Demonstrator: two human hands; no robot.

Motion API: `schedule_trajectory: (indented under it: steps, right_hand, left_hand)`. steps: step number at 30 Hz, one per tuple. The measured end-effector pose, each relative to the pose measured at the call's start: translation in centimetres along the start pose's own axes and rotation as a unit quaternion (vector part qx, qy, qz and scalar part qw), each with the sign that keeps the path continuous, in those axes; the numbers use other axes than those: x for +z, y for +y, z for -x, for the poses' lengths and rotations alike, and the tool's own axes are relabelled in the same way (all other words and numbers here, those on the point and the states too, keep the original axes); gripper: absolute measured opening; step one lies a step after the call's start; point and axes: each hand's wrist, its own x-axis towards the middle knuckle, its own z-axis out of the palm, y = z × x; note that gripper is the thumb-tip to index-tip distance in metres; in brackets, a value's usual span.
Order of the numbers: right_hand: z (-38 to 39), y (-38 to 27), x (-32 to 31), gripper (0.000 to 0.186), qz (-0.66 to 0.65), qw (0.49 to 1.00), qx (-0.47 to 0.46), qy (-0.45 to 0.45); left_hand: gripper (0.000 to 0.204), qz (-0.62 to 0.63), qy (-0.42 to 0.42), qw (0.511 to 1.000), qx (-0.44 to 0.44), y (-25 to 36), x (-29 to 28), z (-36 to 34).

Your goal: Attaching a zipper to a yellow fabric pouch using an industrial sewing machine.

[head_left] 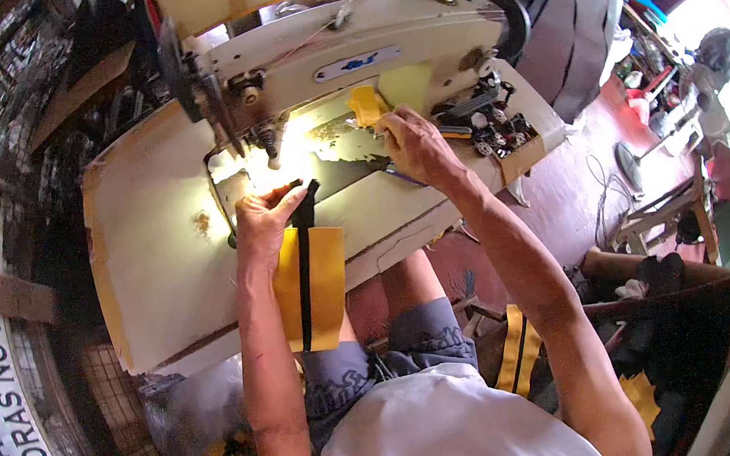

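My left hand [265,227] is closed in a pinch at the front of the sewing machine [359,44], just below its needle area. Its fingertips are on the dark end of a black strip, which looks like zipper tape. The strip runs down the middle of a yellow fabric panel [327,274] that hangs over the table's near edge. Farther right, my right hand [417,145] is closed at a small yellow fabric piece [364,104] on the machine bed. Bright lamp glare hides the needle and presser foot.
An open box of bobbins [500,132] and small metal parts sits on the right of the sewing table [155,246]. Another yellow panel with a black strip [518,351] lies low at the right, near a yellow scrap [641,404]. A standing fan [703,96] is farther right.
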Motion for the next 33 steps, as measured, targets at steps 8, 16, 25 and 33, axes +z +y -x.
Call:
schedule_trajectory:
  steps: [8,16,25,33]
  right_hand:
    - [-2.1,-7.8,1.2,0.007,-0.109,0.992,-0.064,-0.027]
    - [-3.0,-9.4,2.4,0.011,-0.161,0.983,-0.068,-0.055]
    - [-3.5,-10.0,1.8,0.013,-0.212,0.975,-0.001,-0.074]
    - [-3.4,-9.6,2.3,0.014,-0.197,0.978,-0.008,-0.075]
  left_hand:
    - [0.02,-0.003,0.004,1.0,-0.01,-0.2,-0.2,-0.1]
    - [0.016,0.004,0.006,1.0,0.019,-0.8,-0.4,-0.6]
    - [0.019,-0.024,0.024,0.999,0.024,-0.4,-0.3,-0.6]
    - [0.02,-0.027,0.02,0.999,0.011,-0.4,-0.3,-0.4]
